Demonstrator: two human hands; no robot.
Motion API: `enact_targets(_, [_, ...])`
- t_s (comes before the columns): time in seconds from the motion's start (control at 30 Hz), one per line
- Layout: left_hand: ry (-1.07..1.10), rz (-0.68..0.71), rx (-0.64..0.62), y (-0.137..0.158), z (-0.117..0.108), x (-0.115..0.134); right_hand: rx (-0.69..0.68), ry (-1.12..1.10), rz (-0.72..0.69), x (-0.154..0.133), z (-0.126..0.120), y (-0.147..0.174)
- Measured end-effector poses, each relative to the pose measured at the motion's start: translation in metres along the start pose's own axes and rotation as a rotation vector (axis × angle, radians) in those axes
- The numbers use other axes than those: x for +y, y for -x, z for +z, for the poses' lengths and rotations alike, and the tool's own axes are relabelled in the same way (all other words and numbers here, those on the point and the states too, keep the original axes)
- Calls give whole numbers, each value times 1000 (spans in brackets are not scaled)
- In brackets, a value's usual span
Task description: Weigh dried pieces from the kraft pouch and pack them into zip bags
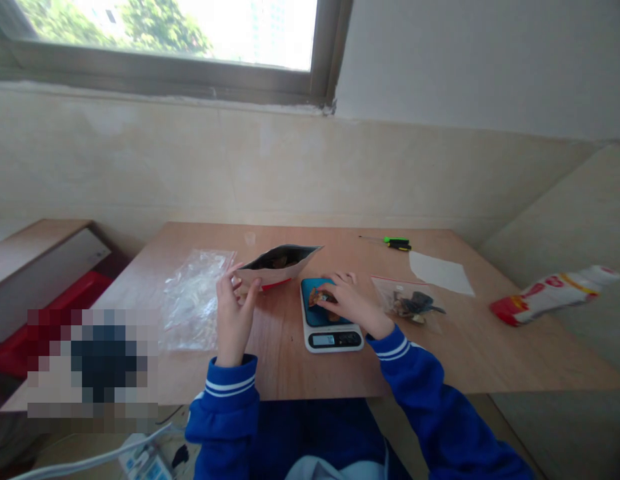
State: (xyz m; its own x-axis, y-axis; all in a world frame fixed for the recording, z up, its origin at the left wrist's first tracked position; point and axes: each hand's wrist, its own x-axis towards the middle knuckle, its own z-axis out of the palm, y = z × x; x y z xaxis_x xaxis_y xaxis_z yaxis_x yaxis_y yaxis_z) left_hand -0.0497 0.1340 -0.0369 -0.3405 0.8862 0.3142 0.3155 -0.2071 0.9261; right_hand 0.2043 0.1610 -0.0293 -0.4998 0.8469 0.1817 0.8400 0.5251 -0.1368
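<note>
My left hand [235, 310] grips the left end of a pouch [270, 275], thumb on its near side. The pouch's mouth gapes upward and brown pieces show inside. My right hand [353, 300] is over the blue platform of a small white digital scale [335, 341], fingers curled on brown dried pieces [317, 295]. More of the pieces lie on the platform under the hand. The scale's display is lit, but its digits are too small to read. Just right of my right hand is a clear zip bag [413, 303] with dark dried pieces in it.
Clear plastic bags [195, 300] lie left on the wooden table [285, 373]. Screwdrivers [397, 243] and white paper [443, 273] are at the back right. A red and white bottle [545, 293] stands tilted in view at the right. A blurred patch covers the table's left front.
</note>
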Motion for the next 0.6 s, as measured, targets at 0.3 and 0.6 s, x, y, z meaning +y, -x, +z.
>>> enact_targets(0.3, [45,33,-3,8,6,-3,523,-443,-131,-23,-89,-2])
enact_targets(0.6, [-112,149,28,16,1,-8,-45,-418,-420,-72,-102,-46])
